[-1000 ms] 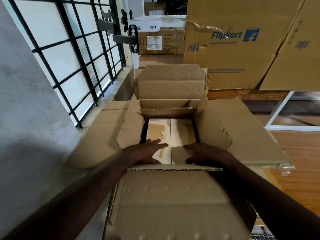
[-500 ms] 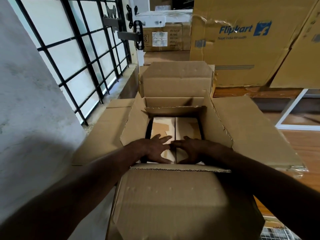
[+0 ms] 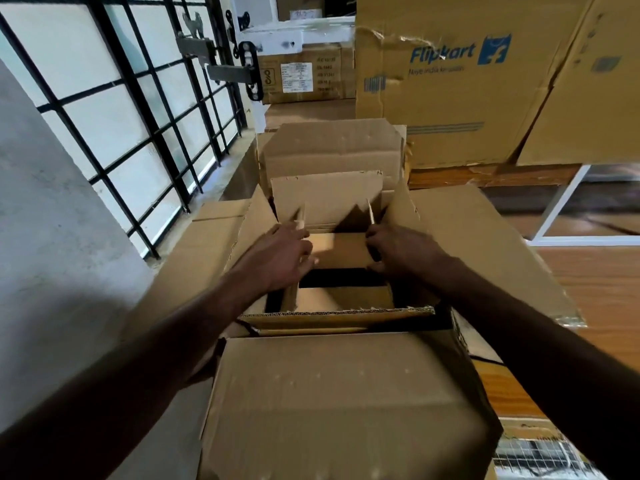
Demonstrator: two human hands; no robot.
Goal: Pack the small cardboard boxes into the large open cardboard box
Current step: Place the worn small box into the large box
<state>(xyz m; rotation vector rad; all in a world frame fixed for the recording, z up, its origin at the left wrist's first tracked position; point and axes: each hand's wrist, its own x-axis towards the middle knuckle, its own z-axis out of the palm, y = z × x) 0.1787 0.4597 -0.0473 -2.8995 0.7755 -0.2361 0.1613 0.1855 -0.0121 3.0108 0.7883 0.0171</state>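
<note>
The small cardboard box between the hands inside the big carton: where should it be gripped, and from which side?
Grip the small cardboard box by its two short side walls, coming from above, as the left hand and right hand do. The large open box walls it in, so only the open top gives access.

A grey wall (image 3: 52, 237) stands at left beside a black-barred window (image 3: 131, 109) giving daylight; wooden floor (image 3: 595, 285) at right, stacked cartons (image 3: 450, 98) behind
</note>
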